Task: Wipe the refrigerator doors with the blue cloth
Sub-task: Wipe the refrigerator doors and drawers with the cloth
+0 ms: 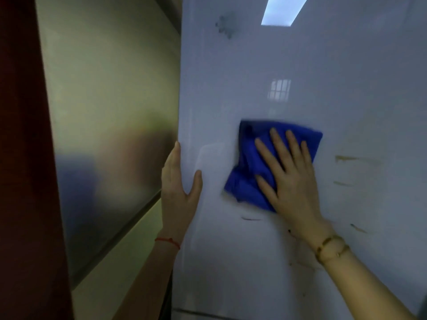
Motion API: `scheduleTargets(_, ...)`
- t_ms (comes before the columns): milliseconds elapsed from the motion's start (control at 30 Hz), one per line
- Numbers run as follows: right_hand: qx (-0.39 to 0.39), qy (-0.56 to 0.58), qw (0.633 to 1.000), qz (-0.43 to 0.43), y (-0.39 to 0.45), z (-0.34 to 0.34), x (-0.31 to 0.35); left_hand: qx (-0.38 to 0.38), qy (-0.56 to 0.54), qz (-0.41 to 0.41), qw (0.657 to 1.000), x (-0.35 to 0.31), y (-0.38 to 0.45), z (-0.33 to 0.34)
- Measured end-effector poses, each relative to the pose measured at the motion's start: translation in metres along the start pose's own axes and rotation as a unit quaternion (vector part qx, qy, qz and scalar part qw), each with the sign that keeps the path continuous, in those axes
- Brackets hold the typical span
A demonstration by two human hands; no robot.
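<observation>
A glossy white refrigerator door (323, 77) fills the right of the head view. My right hand (288, 176) lies flat, fingers spread, pressing the crumpled blue cloth (249, 158) against the door near its middle. My left hand (180, 188) grips the door's left edge, thumb on the front face, fingers wrapped around the side. Brownish streaks (349, 158) mark the door to the right of the cloth. A dark smudge (227, 24) sits high on the door. More dark marks (250, 218) lie just below the cloth.
A brushed metal side panel (111, 112) stands left of the door. A dark red-brown surface (23, 158) borders the far left. A seam (196, 314) crosses the refrigerator near the bottom edge.
</observation>
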State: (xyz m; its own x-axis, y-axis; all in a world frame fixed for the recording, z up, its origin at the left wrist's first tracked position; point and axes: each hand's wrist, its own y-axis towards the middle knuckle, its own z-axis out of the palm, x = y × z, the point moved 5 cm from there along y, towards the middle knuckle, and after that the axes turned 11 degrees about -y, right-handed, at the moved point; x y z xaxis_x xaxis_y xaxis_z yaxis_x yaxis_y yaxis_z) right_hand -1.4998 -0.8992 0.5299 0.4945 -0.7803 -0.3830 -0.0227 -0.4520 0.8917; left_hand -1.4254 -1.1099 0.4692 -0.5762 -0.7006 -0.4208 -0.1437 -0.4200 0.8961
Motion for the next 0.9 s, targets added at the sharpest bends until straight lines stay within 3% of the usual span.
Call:
scheduleTargets(100,-0.025,0.021,0.997,0.066,0.038,-0.006,-0.002,-0.014,-0.012,0.006,1.0,0.003,-0.001,0.004)
scheduleTargets(267,0.041,-0.025,0.997,-0.064,-0.053,0.022,0.041,-0.018,-0.004,0.015,1.0,0.011,-0.001,0.006)
scheduleTargets(367,0.06,-0.064,0.991,-0.096,-0.089,0.028,0.032,-0.021,-0.002,0.024,0.999,0.012,-0.001,0.007)
scheduleTargets(600,-0.039,0.025,0.992,0.117,0.025,0.001,0.0,-0.021,-0.016,0.015,1.0,0.016,-0.002,0.008)
scheduleTargets(767,0.005,-0.011,0.998,-0.057,-0.045,0.022,0.033,-0.019,-0.015,0.018,1.0,0.013,-0.002,0.007)
scheduleTargets(833,0.002,-0.01,0.998,-0.061,-0.042,0.018,0.015,-0.02,-0.022,0.015,0.999,0.011,-0.003,0.007)
scheduleTargets(900,-0.009,-0.003,1.0,-0.01,-0.01,0.007,-0.005,-0.019,-0.023,0.01,0.999,0.011,-0.002,0.007)
